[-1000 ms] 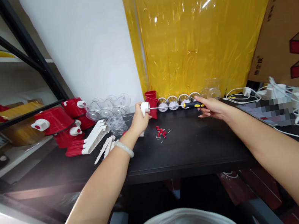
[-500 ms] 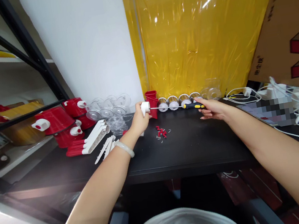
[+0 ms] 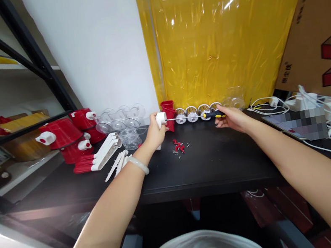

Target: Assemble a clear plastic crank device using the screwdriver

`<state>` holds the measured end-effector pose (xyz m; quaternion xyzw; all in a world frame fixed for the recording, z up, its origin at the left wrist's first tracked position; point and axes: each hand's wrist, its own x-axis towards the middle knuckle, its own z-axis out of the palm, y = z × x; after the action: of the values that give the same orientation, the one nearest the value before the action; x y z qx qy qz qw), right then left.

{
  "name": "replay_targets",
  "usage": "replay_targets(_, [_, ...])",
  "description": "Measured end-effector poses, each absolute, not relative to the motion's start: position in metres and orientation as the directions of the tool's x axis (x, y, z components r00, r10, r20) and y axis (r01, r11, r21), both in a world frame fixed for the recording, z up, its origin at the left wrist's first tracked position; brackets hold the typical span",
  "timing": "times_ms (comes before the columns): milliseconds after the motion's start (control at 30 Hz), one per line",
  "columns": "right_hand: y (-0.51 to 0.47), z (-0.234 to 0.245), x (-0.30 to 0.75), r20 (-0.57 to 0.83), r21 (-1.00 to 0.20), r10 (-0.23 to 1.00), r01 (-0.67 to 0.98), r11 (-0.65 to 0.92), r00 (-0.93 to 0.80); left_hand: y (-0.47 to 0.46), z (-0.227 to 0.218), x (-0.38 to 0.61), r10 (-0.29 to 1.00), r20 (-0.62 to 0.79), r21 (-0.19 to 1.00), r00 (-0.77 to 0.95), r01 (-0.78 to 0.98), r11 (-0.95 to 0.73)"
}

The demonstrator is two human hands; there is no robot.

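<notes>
My left hand (image 3: 153, 133) is closed round a small white plastic part (image 3: 160, 119), held up above the black table (image 3: 211, 167). My right hand (image 3: 231, 117) grips the black and yellow handle of a screwdriver (image 3: 211, 114). Its thin metal shaft runs level to the left, and the tip meets the white part. Small red pieces and loose screws (image 3: 179, 146) lie on the table just below and between my hands. A pale bangle (image 3: 138, 164) circles my left wrist.
Red and white plastic housings (image 3: 65, 137), clear round parts (image 3: 120, 123) and white handles (image 3: 106, 149) stand at the left. A red cup (image 3: 168, 112) and a row of metal discs (image 3: 197, 112) line the yellow sheet. White cables (image 3: 326, 112) and a cardboard box (image 3: 319, 37) fill the right.
My right hand has shifted slightly left and up along the screwdriver handle. My left hand and the white part have stayed put.
</notes>
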<state>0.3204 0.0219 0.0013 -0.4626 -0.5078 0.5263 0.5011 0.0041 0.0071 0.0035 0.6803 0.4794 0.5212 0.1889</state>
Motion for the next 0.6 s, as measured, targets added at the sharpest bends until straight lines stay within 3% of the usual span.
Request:
replay_targets(200, [0.021,0.001,0.325,0.229,-0.963,0.955,-0.189,0.194,-0.188,0.009,0.003,0.003,0.853,0.520,0.787,-0.035,0.408,-0.463])
replay_targets(600, [0.028,-0.001,0.326,0.303,-0.948,0.950,-0.124,0.292,-0.078,0.008,0.002,0.005,0.843,0.537,0.768,0.017,0.405,-0.497])
